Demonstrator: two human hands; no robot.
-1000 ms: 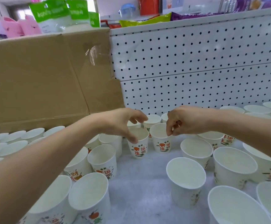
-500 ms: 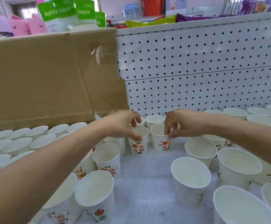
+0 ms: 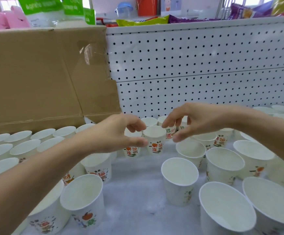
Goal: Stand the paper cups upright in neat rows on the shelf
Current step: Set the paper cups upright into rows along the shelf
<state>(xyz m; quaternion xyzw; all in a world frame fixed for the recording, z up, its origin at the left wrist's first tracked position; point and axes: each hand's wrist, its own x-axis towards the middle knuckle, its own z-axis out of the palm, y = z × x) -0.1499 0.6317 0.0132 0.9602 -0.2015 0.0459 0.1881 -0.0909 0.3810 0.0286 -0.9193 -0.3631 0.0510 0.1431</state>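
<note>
Currently, paper cups (image 3: 24, 146) are stood upright in rows on the shelf (image 3: 134, 192) at the left; loose cups (image 3: 179, 180) are scattered at the right.

Left hand (image 3: 115, 133): fingers curled, thumb and forefinger parted about the rim of a printed cup (image 3: 132, 150); whether it is gripped cannot be told.

Right hand (image 3: 200, 121): fingers spread and relaxed, nothing held, hovering just beside the centre cup (image 3: 154, 141).

Risk, as judged: the light cups are easily tipped by a brushing thumb or forearm, and neighbours touching them may be toppled in turn.

Obstructions: a cardboard box (image 3: 36, 78) is stood against the pegboard (image 3: 197, 65) behind the left rows; the loose cups are crowded beneath the right forearm.
</note>
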